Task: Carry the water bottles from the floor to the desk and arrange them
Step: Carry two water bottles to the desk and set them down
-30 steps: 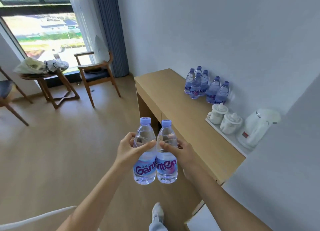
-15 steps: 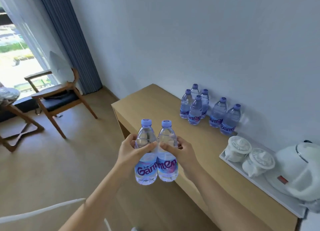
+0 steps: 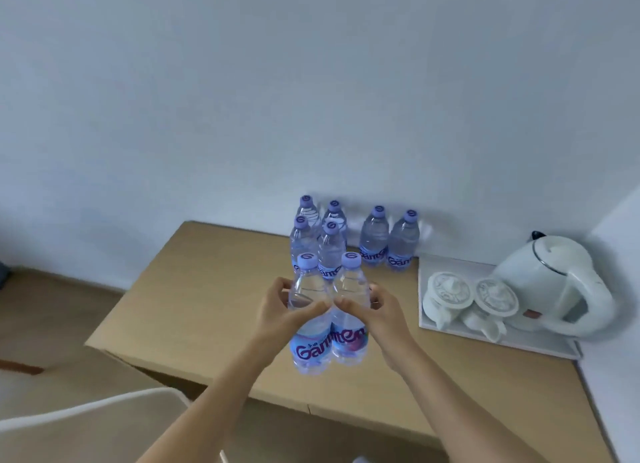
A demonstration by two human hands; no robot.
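I hold two clear water bottles with lilac caps and purple labels side by side, upright, above the wooden desk (image 3: 194, 310). My left hand (image 3: 282, 312) grips the left bottle (image 3: 309, 327). My right hand (image 3: 377, 312) grips the right bottle (image 3: 350, 324). The two bottles touch each other. Behind them, several matching bottles (image 3: 388, 240) stand on the desk against the white wall, a close cluster on the left and a pair on the right.
A white tray (image 3: 502, 339) at the desk's right holds two lidded white cups (image 3: 450, 294) and a white kettle (image 3: 557, 286). A white wall closes the right side. A white chair back (image 3: 90, 410) curves at lower left over the wooden floor.
I have turned right and stepped up to the desk; the window and chairs have left the view. Both held bottles now hang over the desktop, closer to the standing ones.
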